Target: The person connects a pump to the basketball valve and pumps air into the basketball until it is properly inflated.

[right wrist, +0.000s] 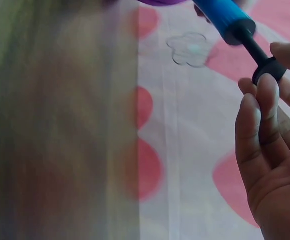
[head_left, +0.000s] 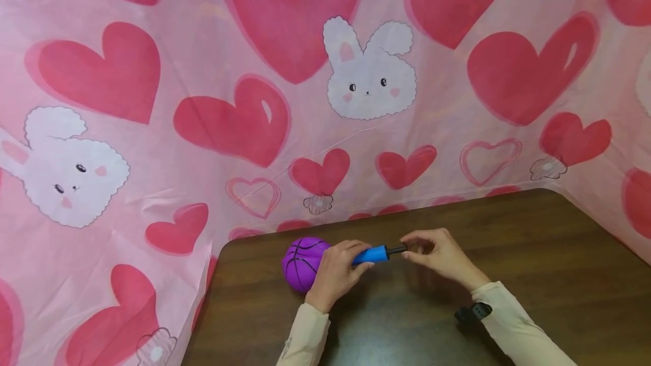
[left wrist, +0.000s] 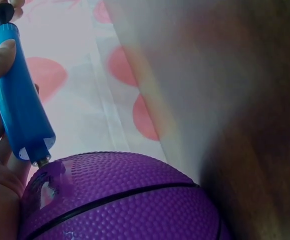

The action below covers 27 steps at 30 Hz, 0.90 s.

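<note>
A purple ball (head_left: 301,264) with black basketball lines sits on the table near its left side. My left hand (head_left: 337,270) grips the blue barrel of a hand pump (head_left: 371,255) beside the ball. In the left wrist view the nozzle end of the pump (left wrist: 24,95) meets the surface of the ball (left wrist: 120,200). My right hand (head_left: 439,253) pinches the black handle at the pump's other end. From the right wrist, the black handle (right wrist: 269,70) shows between thumb and fingers, with a short length of black rod between it and the barrel.
The brown wooden table (head_left: 549,275) has rounded far corners. Pink cloth (head_left: 447,100) printed with hearts and rabbit faces hangs behind it and along its sides. A black strap device (head_left: 473,313) is on the right wrist.
</note>
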Each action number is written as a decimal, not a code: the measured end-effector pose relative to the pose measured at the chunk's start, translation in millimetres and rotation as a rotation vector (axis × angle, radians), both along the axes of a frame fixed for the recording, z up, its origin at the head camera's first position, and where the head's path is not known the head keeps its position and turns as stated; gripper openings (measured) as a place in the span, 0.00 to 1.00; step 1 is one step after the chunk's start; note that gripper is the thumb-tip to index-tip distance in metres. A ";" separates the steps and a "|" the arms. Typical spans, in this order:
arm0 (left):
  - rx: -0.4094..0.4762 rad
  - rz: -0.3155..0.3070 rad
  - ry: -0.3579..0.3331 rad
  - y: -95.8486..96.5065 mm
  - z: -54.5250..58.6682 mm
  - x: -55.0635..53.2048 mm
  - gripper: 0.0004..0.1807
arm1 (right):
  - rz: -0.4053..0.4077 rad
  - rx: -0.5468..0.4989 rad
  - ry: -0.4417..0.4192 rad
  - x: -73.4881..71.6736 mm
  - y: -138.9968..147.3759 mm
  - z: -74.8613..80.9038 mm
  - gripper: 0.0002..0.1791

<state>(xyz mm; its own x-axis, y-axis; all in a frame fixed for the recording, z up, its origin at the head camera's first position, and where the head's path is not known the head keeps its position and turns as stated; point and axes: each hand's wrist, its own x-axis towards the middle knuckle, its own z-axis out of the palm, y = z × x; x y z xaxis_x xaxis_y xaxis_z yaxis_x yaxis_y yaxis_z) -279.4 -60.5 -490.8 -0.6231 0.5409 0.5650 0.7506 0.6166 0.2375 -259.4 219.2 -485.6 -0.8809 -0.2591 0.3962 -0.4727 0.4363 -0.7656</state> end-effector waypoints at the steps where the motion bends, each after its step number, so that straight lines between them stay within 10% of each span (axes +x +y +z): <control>1: 0.002 0.002 0.000 -0.3 0.2 -0.5 0.18 | -0.001 0.001 0.009 -0.5 2.9 0.6 0.15; 27: 0.027 0.033 -0.017 -8.5 1.0 -4.0 0.17 | 0.000 -0.037 -0.082 3.0 56.7 26.3 0.11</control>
<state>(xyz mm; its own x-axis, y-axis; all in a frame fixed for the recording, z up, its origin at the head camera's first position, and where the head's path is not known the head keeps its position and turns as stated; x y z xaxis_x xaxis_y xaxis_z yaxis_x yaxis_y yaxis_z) -283.5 -69.0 -489.8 -0.6499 0.5047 0.5683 0.7257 0.6341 0.2668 -256.3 275.9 -459.3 -0.9107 -0.2456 0.3322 -0.4079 0.4074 -0.8171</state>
